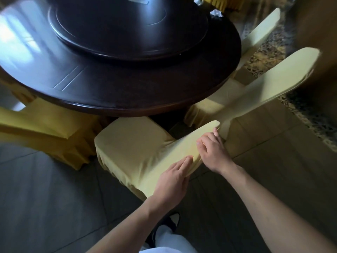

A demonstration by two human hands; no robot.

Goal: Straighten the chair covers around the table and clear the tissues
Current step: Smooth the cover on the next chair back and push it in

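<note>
I am working at the back of the nearest chair, smoothing its yellow chair cover (135, 143). My left hand (171, 183) is lying flat on the near end of the backrest top, its fingers (184, 164) straight and pressed together against the cloth. My right hand (213, 152) is sitting further along the same edge, its fingers (206, 143) curling over the top and gripping the fabric there. The seat is tucked partly under the dark round bench (127, 92), and two crumpled tissues (216, 13) are waiting at its far rim, one just beyond the other, well apart from me.

What I am worrying about: the cover looks stretchy and loosely gathered down at the skirt, so if I am pulling harder on the right than I am pressing on the left, I judge the seam could be dragging sideways and leaving the back twisted. Tugging too hard might also be tipping the chair toward me or bumping the neighbouring covered chair (269, 83), whose back is leaning close beside mine. The picture is smeared with motion, so I cannot tell whether wrinkles remain on the seat.

As for writing, I am seeing no brand, label or readable lettering on the covers, the bench or its turntable (127, 33).
</note>
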